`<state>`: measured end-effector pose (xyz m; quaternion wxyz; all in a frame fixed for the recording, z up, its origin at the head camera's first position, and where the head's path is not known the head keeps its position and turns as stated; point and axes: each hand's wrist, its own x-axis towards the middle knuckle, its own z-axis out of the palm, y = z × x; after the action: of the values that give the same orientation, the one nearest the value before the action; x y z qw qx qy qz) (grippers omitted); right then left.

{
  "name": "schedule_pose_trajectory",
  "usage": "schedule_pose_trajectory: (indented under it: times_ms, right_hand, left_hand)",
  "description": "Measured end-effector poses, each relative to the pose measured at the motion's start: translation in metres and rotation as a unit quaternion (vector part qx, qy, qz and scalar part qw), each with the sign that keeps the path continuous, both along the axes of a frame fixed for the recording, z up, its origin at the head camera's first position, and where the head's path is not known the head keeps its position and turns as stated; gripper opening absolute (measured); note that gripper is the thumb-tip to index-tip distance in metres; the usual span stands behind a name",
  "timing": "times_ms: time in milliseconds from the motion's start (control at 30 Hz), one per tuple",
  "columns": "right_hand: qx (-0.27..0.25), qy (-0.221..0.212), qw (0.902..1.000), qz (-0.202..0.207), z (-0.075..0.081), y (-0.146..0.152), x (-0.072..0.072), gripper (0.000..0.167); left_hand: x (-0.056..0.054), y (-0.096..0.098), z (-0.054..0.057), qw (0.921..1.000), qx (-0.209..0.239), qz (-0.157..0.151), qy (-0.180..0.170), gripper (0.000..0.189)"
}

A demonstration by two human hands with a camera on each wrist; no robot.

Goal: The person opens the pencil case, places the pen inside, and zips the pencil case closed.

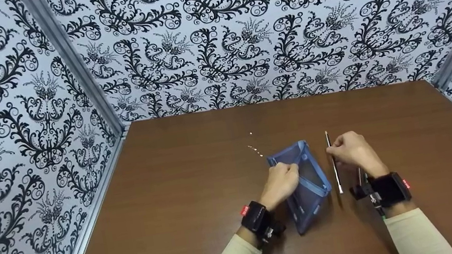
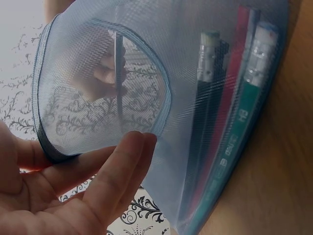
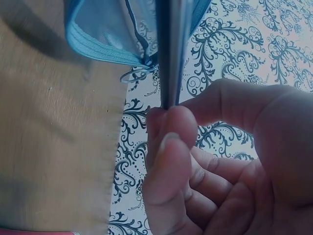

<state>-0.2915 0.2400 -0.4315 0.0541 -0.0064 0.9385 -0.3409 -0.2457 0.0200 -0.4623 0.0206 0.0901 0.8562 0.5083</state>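
Head view: over the brown wooden counter (image 1: 188, 177), a translucent blue mesh pouch (image 1: 309, 202) containing pencils (image 2: 244, 112) is held at its edge by the curled left grip (image 1: 280, 182), while a slim dark-and-silver stick (image 1: 336, 173) is pinched beside it by the right grip (image 1: 354, 153).

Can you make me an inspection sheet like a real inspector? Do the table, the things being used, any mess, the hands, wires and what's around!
Surface: brown table, wood-look top.
Job's things: blue mesh pouch, mouth open; a green HB pencil shows through its mesh; a slim pencil is outside it.
Clutter: tiny bright specks beyond the pouch, too small to identify; something slim is partly hidden by the right wrist.
Hands: left hand holds the pouch's edge; right hand pinches the slim pencil.
Cables: nothing seen.
Surroundings: black-and-white patterned walls, grey corner posts.
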Motion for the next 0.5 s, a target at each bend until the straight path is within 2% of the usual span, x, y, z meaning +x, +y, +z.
schedule_pose_trajectory:
  times_ms: [167,500]
  right_hand:
    - [0.003,0.008,1.0000,-0.003,0.0007,-0.0017,-0.0008,0.027]
    - [-0.025,0.021,0.9987,-0.040,0.0000,-0.0024,-0.0018,0.026]
  left_hand:
    - [0.0002,0.0002,0.0002,1.0000,0.000,0.001,0.002,0.046]
    - [-0.0002,-0.0003,0.0002,0.9997,-0.017,-0.002,0.015,0.046]
